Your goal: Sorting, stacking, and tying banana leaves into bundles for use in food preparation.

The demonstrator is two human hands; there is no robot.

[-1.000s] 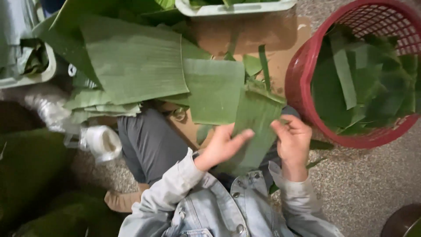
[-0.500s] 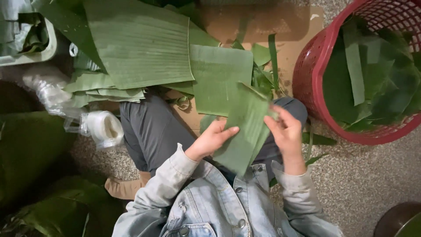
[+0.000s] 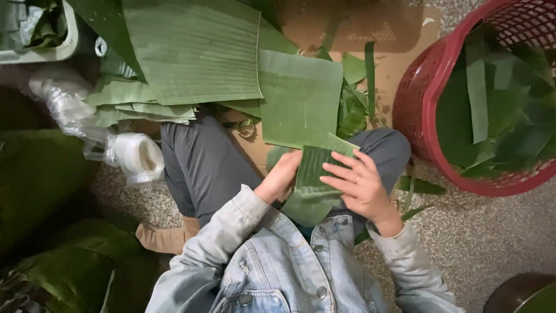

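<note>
Green everywhere in the head view: cut banana leaves [image 3: 197, 52] spread over a cardboard sheet [image 3: 399, 35] up front, one squared leaf piece [image 3: 298, 98] lying just ahead of the knees. Down at the lap, a folded leaf [image 3: 310, 182] held between both hands, resting over grey trousers [image 3: 202, 168]. Left hand [image 3: 281, 177] curled around the folded leaf's left edge, fingers tucked underneath and mostly hidden, grip closed on it. Right hand [image 3: 359, 185] laid on top from the right, fingers [image 3: 339, 168] stretched out long and pressing flat on the ribbed surface, thumb hidden; half open, pinning rather than clenching. Denim jacket [image 3: 278, 266] sleeves running down to both wrists. Off to the right, a red basket [image 3: 420, 110] standing on the speckled floor, loaded with leaf strips [image 3: 492, 98], well apart from the hands. Over on the left, a roll of clear plastic cups [image 3: 130, 153] lying on its side near the left knee, and a pale tub [image 3: 55, 49] with leaf scraps in the top corner. Bottom left, dark heaped leaves [image 3: 63, 266], too dim for detail.
</note>
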